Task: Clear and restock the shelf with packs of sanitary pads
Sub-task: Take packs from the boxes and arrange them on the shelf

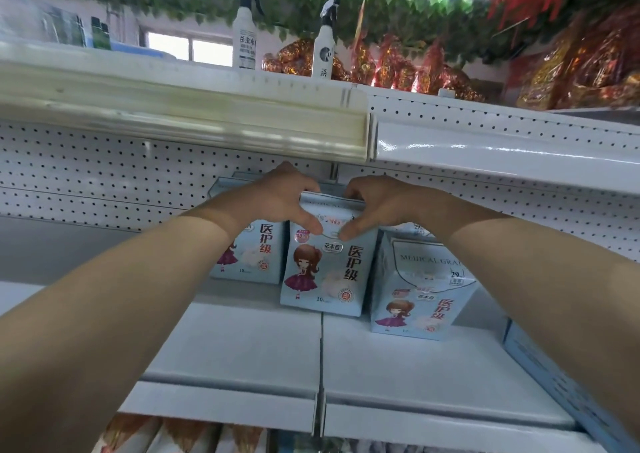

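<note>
Head view: a light-blue middle pack (325, 272) of sanitary pads is seen upright near the frame's centre, on the white shelf (242, 345); whether its base is touching the board cannot be told. Its top is gripped by both hands. The left hand (277, 203) is curled over the top edge at the pack's 11 o'clock and the right hand (377, 206) at its 1 o'clock, with both thumbs pressed on the front face, their tips nearly meeting. A second pack (252, 258) is stood just behind at the middle pack's 10 o'clock, partly hidden by the left wrist. A third pack (419, 293) is stood close beside it at 3 o'clock, tilted. A further blue pack (554, 376) is cut off at the frame's 4 o'clock. The white pegboard (86, 175) is seen behind the packs. At 12 o'clock, on the upper shelf (207, 123), two white spray bottles (245, 26) are stood beside red-and-gold foil bags (398, 68), under green leaves (346, 2).
</note>
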A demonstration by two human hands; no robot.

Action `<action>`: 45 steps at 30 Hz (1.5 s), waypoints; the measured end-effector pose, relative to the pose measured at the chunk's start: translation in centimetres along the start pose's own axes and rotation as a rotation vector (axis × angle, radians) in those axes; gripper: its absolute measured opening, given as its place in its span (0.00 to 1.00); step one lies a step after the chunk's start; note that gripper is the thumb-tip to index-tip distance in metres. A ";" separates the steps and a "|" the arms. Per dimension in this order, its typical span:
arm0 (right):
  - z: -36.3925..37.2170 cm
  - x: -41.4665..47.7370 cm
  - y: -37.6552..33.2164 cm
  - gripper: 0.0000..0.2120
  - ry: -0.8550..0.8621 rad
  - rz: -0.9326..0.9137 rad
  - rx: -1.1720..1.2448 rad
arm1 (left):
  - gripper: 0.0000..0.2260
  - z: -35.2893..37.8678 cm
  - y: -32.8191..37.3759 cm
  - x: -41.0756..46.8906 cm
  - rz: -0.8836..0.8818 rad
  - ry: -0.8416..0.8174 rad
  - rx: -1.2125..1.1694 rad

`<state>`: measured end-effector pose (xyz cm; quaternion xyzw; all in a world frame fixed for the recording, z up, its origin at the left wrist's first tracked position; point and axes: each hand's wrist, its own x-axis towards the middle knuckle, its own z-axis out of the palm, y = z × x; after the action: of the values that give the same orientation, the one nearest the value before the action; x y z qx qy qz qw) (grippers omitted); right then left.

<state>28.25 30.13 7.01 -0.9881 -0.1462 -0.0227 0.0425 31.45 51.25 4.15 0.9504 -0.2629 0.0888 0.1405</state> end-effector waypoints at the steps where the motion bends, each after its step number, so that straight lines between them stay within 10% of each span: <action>1: 0.0 -0.1 -0.2 0.43 0.008 -0.008 -0.022 | 0.41 0.1 0.0 0.1 0.019 0.019 0.013; 45: 1.5 -0.7 0.2 0.42 0.213 0.044 -0.046 | 0.51 3.3 1.6 -0.9 -0.155 0.215 0.278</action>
<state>27.70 29.86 5.47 -0.9838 -0.1185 -0.1298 0.0356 30.21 49.35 1.16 0.9631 -0.1574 0.2143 0.0419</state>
